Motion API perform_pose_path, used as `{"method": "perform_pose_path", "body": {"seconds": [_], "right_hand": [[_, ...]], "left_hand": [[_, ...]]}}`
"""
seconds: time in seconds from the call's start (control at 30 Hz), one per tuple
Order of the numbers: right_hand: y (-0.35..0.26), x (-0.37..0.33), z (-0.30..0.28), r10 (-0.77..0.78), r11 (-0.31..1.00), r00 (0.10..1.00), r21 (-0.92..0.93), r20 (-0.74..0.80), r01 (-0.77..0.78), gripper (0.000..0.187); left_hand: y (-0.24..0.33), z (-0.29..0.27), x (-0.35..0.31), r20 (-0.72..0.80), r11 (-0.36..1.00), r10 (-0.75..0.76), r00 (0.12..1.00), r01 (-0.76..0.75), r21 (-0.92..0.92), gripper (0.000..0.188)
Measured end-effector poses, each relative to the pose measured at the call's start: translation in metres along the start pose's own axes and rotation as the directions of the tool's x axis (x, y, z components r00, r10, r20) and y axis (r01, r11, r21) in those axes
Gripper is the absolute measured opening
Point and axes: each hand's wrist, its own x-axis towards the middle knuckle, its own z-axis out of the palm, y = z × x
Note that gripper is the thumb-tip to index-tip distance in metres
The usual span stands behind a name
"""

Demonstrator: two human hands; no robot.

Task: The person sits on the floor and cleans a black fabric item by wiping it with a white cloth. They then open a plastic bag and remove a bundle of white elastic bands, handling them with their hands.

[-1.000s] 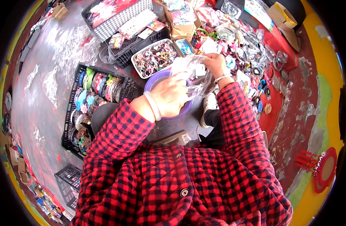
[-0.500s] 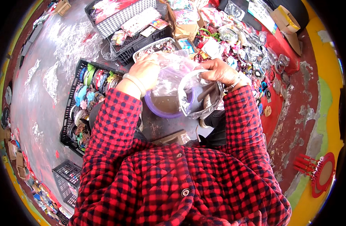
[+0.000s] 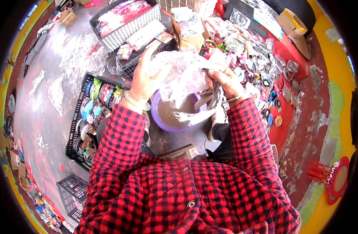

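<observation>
In front of me, my right hand [image 3: 226, 81] pinches a headband in clear plastic [image 3: 217, 99], its pale, blurred lower end curving left. My left hand [image 3: 144, 80] is raised with its thumb apart from the fingers. A crumpled clear plastic bag [image 3: 179, 66] spreads between both hands, touching the left thumb. Directly underneath stands a round purple tub [image 3: 163, 124], partly hidden by the plastic.
Left of the tub, a black crate [image 3: 75, 134] holds many colourful hair bands. Stacked baskets [image 3: 126, 33] and an open cardboard box [image 3: 194, 39] stand ahead. Packaged hair accessories [image 3: 261, 66] heap up on the right. A smaller black crate [image 3: 72, 195] sits lower left.
My left hand has opened, its fingers now pointing up. The plastic bag has spread wider between the hands. The headband has tilted, its lower end swinging left over the tub.
</observation>
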Motion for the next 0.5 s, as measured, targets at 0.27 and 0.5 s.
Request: {"method": "perform_pose_path", "body": {"seconds": [0.27, 0.5], "right_hand": [[-0.001, -0.002, 0.028, 0.081, 0.993, 0.988, 0.080, 0.134, -0.092, 0.017], [0.051, 0.025, 0.020, 0.062, 0.961, 0.975, -0.252, -0.213, -0.116, 0.026]], "left_hand": [[-0.014, 0.010, -0.008, 0.313, 0.889, -0.194, 0.930, 0.032, 0.457, 0.062], [-0.056, 0.033, -0.027, 0.534, 0.899, -0.315, 0.785, 0.067, 0.432, 0.029]]}}
